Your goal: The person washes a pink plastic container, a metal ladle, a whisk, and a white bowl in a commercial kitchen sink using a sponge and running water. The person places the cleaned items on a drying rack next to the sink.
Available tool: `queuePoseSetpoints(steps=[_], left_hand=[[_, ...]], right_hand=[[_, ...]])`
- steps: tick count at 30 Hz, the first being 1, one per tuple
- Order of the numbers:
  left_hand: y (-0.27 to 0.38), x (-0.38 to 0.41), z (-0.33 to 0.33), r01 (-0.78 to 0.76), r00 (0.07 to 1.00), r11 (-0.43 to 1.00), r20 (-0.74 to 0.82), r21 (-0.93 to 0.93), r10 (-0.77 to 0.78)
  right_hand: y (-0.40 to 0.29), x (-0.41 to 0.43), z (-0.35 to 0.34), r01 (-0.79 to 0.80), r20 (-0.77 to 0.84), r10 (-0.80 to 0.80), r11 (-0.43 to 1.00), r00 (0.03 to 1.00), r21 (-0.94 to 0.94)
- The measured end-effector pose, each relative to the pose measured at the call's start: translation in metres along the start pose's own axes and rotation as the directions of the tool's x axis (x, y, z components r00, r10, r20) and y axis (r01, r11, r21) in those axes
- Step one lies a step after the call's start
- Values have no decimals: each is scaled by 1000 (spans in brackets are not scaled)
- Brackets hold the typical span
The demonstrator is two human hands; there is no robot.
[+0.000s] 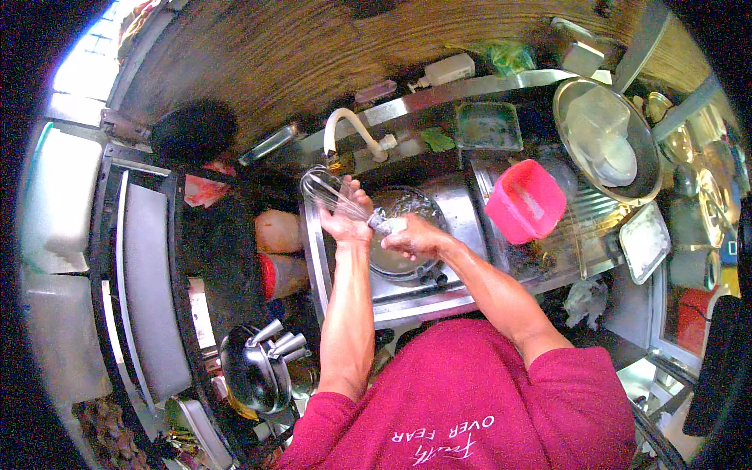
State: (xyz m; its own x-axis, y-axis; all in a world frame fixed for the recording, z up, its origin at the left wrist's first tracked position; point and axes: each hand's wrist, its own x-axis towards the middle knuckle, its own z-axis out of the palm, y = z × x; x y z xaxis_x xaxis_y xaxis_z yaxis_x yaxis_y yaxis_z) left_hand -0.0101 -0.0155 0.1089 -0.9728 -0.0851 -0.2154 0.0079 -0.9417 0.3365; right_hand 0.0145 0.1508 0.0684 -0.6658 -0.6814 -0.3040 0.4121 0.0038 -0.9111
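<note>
A wire balloon whisk lies slantwise over the sink, its wire loops just below the mouth of the tap. My right hand is closed around the whisk's handle. My left hand is palm up with its fingers extended, and the wires cross over the palm. Under both hands a round metal pot with cloudy water stands in the stainless steel sink. Dark handles show at the pot's near side. Parts of the pot are hidden by my hands.
A pink plastic container stands on the drainboard at right. Beyond it, a large metal bowl holds translucent containers. A clear tray and pump bottle are behind the sink. Stacked black pans with protruding handles sit at left.
</note>
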Motion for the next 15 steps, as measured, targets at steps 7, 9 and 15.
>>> queuePoseSetpoints(steps=[7, 9, 15], left_hand=[[-22, -18, 15, -104, 949, 878, -217, 467, 228], [-20, -18, 9, -75, 936, 812, -239, 579, 257], [-48, -37, -8, 261, 907, 527, -392, 809, 152]], right_hand=[[-10, -19, 18, 226, -293, -433, 810, 852, -541], [-7, -22, 18, 261, -402, -389, 905, 829, -337], [1, 20, 16, 374, -614, -463, 885, 639, -278]])
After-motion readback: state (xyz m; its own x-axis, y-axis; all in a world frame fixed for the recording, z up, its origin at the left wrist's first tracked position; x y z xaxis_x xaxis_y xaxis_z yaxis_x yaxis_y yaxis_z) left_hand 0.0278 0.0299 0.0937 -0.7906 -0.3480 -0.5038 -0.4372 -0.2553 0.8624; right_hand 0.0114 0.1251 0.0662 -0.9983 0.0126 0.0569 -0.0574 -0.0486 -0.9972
